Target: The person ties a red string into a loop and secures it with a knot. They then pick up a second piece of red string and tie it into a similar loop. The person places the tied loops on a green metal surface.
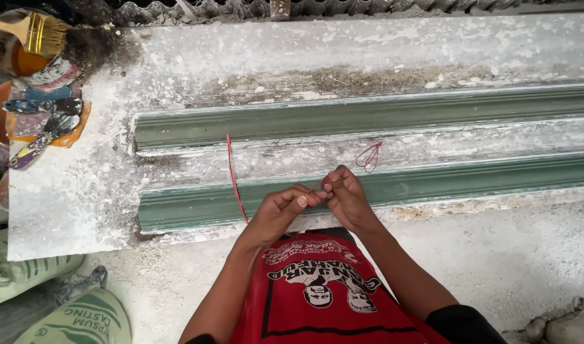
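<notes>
dusty tabletop [81,191], green moulds [432,114] bare; my left hand [276,213] and right hand [346,197] pinch red string [233,172], one loop [369,157] formed, rest loose.

From my feed I count two packages, both at about eight o'clock in the view. A green sack [81,318] with white printed lettering lies on the floor at the bottom edge, bulging and partly cut off by the frame. Just above it, toward nine o'clock, a paler green sack [14,274] slumps under the edge of the dusty white board. I see no signs or screens.
</notes>
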